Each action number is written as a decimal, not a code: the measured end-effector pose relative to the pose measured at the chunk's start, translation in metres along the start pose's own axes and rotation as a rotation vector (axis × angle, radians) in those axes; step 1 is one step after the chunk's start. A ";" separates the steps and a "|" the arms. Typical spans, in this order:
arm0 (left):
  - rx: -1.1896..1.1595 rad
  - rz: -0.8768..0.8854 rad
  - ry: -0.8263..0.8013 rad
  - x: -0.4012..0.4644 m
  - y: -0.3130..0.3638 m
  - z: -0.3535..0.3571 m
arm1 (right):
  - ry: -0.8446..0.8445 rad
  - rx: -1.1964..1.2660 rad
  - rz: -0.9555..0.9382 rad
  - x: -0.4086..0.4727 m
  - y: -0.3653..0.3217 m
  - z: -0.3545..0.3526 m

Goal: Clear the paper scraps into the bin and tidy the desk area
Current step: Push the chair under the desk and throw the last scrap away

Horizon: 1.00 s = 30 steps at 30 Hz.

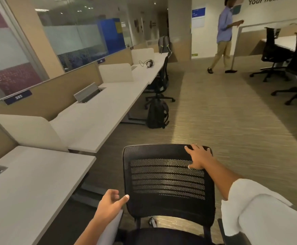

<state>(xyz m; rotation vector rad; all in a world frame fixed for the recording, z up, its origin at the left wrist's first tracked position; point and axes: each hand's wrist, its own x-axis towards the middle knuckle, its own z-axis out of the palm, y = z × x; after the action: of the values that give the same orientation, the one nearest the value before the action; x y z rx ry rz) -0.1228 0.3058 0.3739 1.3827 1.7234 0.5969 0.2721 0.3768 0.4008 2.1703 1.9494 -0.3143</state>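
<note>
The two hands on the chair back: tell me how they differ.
The right hand lies over the top right corner of the chair back, fingers curled over its rim; the left hand is at the lower left edge, only its thumb near the mesh. The right hand grips; the left hand's fingers are loosely curled and hold nothing. Both reach from white sleeves.

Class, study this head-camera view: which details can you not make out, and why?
- Chair seat and base: hidden behind its backrest, cut off by the bottom edge.
- Left hand: whether it touches the chair, unclear.
- Wall lettering: cut by top edge.
- Paper scraps, bin: none in view.
</note>
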 end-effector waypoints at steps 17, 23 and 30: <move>-0.064 -0.011 -0.026 -0.014 0.044 0.066 | -0.030 -0.284 -0.042 -0.014 0.006 -0.017; -0.046 0.030 -0.090 -0.025 0.070 0.090 | -0.048 -0.249 0.019 -0.046 0.038 0.001; -0.008 0.096 -0.180 -0.054 0.087 0.136 | -0.066 -0.165 0.135 -0.107 0.098 0.035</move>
<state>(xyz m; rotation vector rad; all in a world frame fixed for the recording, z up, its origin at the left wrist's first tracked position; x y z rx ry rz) 0.0417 0.2613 0.3841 1.4742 1.5176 0.5147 0.3573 0.2546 0.3995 2.1436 1.7193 -0.1933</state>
